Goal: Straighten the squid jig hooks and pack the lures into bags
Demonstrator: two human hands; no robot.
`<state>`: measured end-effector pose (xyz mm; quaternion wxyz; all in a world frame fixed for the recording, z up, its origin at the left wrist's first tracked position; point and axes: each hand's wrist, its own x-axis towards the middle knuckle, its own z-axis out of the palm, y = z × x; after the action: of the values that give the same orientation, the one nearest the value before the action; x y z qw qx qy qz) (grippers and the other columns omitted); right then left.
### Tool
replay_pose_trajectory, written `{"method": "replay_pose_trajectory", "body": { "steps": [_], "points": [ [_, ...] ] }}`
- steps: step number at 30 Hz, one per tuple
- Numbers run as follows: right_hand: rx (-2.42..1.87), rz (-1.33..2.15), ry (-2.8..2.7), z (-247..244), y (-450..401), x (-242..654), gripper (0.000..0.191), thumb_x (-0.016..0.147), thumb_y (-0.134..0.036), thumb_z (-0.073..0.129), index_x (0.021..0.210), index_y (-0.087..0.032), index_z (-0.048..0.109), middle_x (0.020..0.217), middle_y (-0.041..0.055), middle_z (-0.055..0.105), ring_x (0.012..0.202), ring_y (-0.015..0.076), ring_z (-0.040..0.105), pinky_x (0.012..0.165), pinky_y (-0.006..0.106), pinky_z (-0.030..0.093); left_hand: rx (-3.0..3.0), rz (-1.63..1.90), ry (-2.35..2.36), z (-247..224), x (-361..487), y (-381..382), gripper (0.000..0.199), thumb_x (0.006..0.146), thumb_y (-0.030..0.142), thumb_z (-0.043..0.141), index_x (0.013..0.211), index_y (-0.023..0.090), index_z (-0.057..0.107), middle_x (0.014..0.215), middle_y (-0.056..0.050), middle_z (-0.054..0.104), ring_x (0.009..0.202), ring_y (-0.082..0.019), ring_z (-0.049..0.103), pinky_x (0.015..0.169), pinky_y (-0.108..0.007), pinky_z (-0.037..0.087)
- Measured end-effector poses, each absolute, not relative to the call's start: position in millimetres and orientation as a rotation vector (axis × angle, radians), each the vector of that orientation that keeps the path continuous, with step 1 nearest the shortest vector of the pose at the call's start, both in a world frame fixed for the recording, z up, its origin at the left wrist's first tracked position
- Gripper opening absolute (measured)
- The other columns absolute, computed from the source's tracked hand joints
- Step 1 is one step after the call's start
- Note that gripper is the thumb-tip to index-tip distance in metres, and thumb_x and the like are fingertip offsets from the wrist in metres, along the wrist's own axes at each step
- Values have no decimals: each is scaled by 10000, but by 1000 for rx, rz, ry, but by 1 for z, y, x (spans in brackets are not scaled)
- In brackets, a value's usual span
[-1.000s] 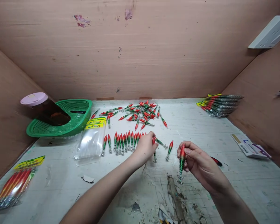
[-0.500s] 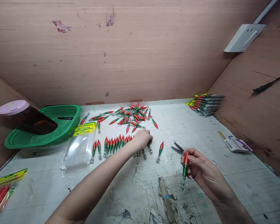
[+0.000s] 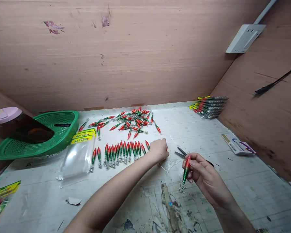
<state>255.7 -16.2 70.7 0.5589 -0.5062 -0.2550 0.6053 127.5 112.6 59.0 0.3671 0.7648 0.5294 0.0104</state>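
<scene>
My right hand [image 3: 201,171] pinches a red and green lure [image 3: 186,168] near its red end, its hooks hanging downward. Scissors [image 3: 180,152] lie behind that hand, partly hidden by it. My left hand [image 3: 159,150] is closed low over the table at a single lure, of which only a bit of red shows past the fingers. Left of it stretches a row of several lures [image 3: 121,149], side by side with red ends away from me. Farther back is a loose pile of similar lures [image 3: 138,121].
At the left, a green basket [image 3: 72,129] holds a dark bottle with a pink lid [image 3: 5,115]. Clear bags with yellow headers [image 3: 77,158] lie beside it. Packed lures [image 3: 210,106] are stacked back right, near a small white box [image 3: 237,145]. A filled packet [image 3: 5,197] is front left.
My left hand has moved right, from the end of the row to the single lure. My right hand still holds its lure. The whole view has shifted slightly.
</scene>
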Motion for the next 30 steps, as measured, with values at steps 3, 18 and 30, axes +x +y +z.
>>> {"method": "replay_pose_trajectory", "body": {
  "steps": [3, 18, 30],
  "points": [
    [-1205, 1401, -611, 70, -17, 258, 373, 690, -438, 807, 880, -202, 590, 698, -25, 617, 513, 85, 515, 468, 210, 416, 1723, 128, 1281, 63, 117, 113, 230, 884, 294, 615, 1069, 157, 625, 1083, -68, 651, 934, -197, 634, 813, -401, 539],
    [-1066, 646, -813, 68, -35, 207, 65, 890, -220, 614, 904, -268, 572, 986, 19, 617, 761, 155, 663, 666, 347, 595, 213, 937, 1032, 74, 29, 21, 187, 922, 52, 477, 843, 118, 634, 835, -69, 697, 729, -58, 678, 719, -121, 547],
    [-984, -297, -1825, 22, -52, 171, 354, 851, -95, 561, 1183, -212, 600, 1037, 108, 687, 1087, 278, 624, 822, 452, 604, -16, 1096, 695, 69, 68, -34, 324, 640, 255, 860, 903, 176, 688, 928, -53, 699, 928, -152, 642, 827, -225, 499]
  ]
}}
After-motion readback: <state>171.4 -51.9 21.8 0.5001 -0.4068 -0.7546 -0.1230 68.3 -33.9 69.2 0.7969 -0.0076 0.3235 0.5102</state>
